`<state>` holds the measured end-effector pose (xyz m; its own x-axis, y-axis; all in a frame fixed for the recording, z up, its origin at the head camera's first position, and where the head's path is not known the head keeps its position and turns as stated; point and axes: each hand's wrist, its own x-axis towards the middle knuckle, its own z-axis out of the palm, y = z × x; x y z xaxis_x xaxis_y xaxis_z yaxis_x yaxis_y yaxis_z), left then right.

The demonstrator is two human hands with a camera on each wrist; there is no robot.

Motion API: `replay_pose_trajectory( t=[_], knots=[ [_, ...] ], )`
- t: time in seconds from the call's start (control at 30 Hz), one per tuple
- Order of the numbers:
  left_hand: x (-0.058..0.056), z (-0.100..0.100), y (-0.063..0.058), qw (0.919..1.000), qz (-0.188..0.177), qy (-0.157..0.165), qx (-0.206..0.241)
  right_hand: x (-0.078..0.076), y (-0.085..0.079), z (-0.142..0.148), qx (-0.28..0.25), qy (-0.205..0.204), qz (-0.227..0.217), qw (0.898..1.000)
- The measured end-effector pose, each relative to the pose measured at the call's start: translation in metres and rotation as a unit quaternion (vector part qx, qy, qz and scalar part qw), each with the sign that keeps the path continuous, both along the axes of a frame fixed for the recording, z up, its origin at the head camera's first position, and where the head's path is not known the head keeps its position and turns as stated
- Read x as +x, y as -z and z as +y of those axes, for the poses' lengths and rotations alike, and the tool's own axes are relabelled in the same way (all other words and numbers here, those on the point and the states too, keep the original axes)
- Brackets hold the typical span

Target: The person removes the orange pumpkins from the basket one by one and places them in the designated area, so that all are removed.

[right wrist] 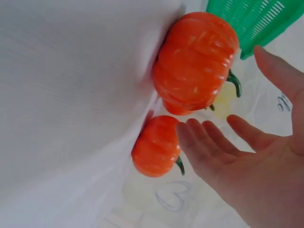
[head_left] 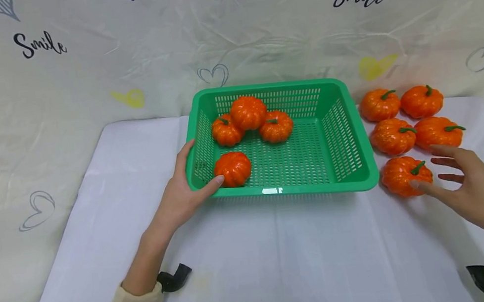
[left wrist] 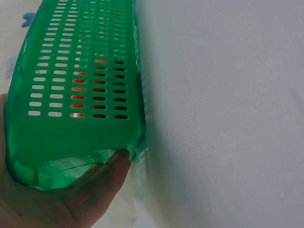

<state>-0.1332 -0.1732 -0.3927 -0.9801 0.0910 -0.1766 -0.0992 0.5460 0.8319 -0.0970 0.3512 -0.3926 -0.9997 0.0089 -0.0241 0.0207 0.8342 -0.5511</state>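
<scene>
My left hand [head_left: 174,198] grips the left front corner of a green plastic basket [head_left: 318,190], its thumb over the rim. In the left wrist view, the fingers [left wrist: 107,183] curl round the outside of the basket's end wall. Inside the basket are several orange toy pumpkins, one near the front [head_left: 232,169] beside my thumb and another [head_left: 248,113] leaning on two at the back. My right hand [head_left: 475,189] is spread beside the nearest pumpkin [head_left: 402,177] right of the basket, its thumb tip overlapping it. The right wrist view shows that pumpkin [right wrist: 197,61] outside the parted fingers.
Several more pumpkins with green stems stand right of the basket, such as one at the back [head_left: 422,101] and one [head_left: 437,132] just beyond my right fingertips. A white cloth [head_left: 282,266] covers the table. A printed sheet [head_left: 254,25] with hearts and lettering hangs behind.
</scene>
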Motion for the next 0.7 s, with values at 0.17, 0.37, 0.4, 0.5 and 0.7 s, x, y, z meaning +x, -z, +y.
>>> replay_pose_trajectory(
  t=[0.17,0.37,0.4,0.5,0.7],
  knots=[
    [0.001,-0.001,-0.001,1.0,-0.002,0.001,0.003,0.0,-0.01,-0.007,0.008,0.03,0.015,0.999],
    [0.002,-0.003,-0.002,0.9999,0.001,-0.002,-0.012,0.001,-0.012,-0.017,0.01,0.058,0.04,0.997],
    [0.002,-0.003,-0.002,0.9999,0.002,-0.003,-0.012,0.001,-0.013,-0.019,0.009,0.061,0.049,0.997],
    [0.002,-0.002,0.0,1.0,0.001,-0.002,-0.007,0.001,-0.016,-0.022,0.002,0.07,0.082,0.994],
    [0.002,0.0,0.0,1.0,0.006,0.001,-0.005,0.0,-0.025,-0.037,-0.055,0.056,0.178,0.981]
  ],
)
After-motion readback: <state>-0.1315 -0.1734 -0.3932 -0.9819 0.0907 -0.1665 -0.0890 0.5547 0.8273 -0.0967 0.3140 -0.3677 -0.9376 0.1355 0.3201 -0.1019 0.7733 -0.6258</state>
